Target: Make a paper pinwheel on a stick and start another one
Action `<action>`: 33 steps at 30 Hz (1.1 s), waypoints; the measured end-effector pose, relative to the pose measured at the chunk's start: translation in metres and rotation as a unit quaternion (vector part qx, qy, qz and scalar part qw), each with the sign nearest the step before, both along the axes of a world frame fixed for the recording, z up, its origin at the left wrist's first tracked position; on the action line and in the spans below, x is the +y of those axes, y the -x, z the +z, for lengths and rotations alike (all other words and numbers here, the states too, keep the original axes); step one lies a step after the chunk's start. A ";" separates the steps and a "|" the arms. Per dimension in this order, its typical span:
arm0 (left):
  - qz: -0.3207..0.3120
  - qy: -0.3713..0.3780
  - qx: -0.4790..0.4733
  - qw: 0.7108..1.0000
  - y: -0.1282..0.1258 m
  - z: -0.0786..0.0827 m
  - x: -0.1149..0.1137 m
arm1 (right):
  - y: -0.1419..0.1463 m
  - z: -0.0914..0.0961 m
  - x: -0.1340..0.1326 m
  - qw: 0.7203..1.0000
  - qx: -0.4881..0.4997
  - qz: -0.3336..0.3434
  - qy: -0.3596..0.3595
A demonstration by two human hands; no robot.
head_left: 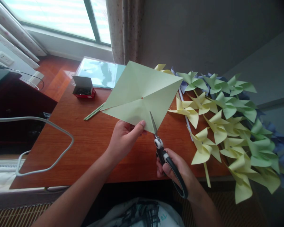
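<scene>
My left hand (124,137) pinches the near edge of a pale green square of paper (142,94), creased along its diagonals and held up over the table. My right hand (177,170) grips black-handled scissors (159,145). The blades point up into the paper's lower corner, along a crease toward the centre.
A wooden table (92,145) carries a heap of yellow, green and blue paper pinwheels (227,126) on the right. A red-and-black box of pins (83,87), a clear plastic folder (98,72) and thin green sticks (93,112) lie farther back. A white cable (49,126) loops at left.
</scene>
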State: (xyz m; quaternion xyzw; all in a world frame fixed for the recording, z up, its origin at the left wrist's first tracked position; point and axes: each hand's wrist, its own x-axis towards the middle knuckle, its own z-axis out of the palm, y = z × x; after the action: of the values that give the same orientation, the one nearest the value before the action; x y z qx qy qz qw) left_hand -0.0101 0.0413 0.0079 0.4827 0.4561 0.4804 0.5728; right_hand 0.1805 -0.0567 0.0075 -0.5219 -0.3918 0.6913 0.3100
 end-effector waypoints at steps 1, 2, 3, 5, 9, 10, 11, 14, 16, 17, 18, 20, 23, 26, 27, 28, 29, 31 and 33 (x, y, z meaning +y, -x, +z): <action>0.000 -0.001 0.001 1.000 0.000 0.000 0.000 | 0.000 0.000 0.000 1.000 -0.001 0.000 0.000; 0.000 -0.001 0.003 1.000 0.000 0.001 0.000 | 0.000 -0.001 0.000 1.000 -0.001 0.001 0.002; -0.001 -0.002 0.004 1.000 0.000 0.001 0.001 | 0.001 -0.001 0.000 1.000 -0.001 0.001 0.003; 0.000 -0.001 0.005 1.000 0.000 0.001 0.001 | 0.001 -0.001 0.000 1.000 0.002 0.000 0.007; 0.005 0.000 0.015 1.000 0.000 0.000 0.001 | 0.001 -0.001 0.000 1.000 0.003 -0.001 0.013; 0.004 0.000 0.018 1.000 0.000 0.000 0.000 | 0.001 -0.002 0.000 1.000 0.003 0.000 0.014; 0.003 0.000 0.020 1.000 0.000 0.000 0.000 | 0.001 -0.002 0.000 1.000 0.002 0.000 0.014; 0.004 0.000 0.021 1.000 0.000 0.000 0.001 | 0.000 -0.003 0.000 1.000 0.000 -0.001 0.014; 0.005 0.001 0.020 1.000 0.000 0.000 0.001 | 0.000 -0.004 -0.001 1.000 -0.002 -0.003 0.013; 0.004 0.001 0.019 1.000 0.000 0.000 0.001 | -0.001 -0.004 -0.001 1.000 -0.003 -0.003 0.012; 0.003 0.002 0.018 1.000 0.000 0.000 0.001 | -0.001 -0.004 -0.001 1.000 -0.004 -0.004 0.011; 0.001 0.003 0.015 1.000 0.000 -0.001 0.001 | -0.001 -0.004 -0.002 1.000 -0.007 -0.006 0.010; 0.002 0.003 0.014 1.000 0.000 -0.001 0.001 | -0.001 -0.004 -0.002 1.000 -0.010 -0.010 0.014; 0.006 0.005 0.017 1.000 0.000 0.000 0.000 | 0.000 -0.004 -0.001 1.000 -0.012 -0.011 0.017; 0.006 0.005 0.018 1.000 0.000 0.000 0.000 | 0.000 -0.004 -0.001 1.000 -0.010 -0.012 0.018; 0.005 0.004 0.019 1.000 0.000 0.000 0.000 | 0.000 -0.004 -0.001 1.000 -0.008 -0.012 0.018; 0.005 0.004 0.020 1.000 0.000 0.000 0.000 | 0.000 -0.004 -0.001 1.000 -0.004 -0.012 0.018; 0.005 0.004 0.020 1.000 0.000 0.000 0.001 | -0.001 -0.003 -0.001 1.000 0.005 -0.011 0.017; 0.006 0.007 0.017 1.000 0.000 -0.001 0.001 | -0.001 -0.001 0.000 1.000 0.014 -0.010 0.013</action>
State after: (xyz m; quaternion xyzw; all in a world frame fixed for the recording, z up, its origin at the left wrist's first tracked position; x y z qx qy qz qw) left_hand -0.0100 0.0419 0.0071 0.4841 0.4716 0.4723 0.5658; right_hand 0.1814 -0.0572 0.0060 -0.5203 -0.3728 0.7005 0.3157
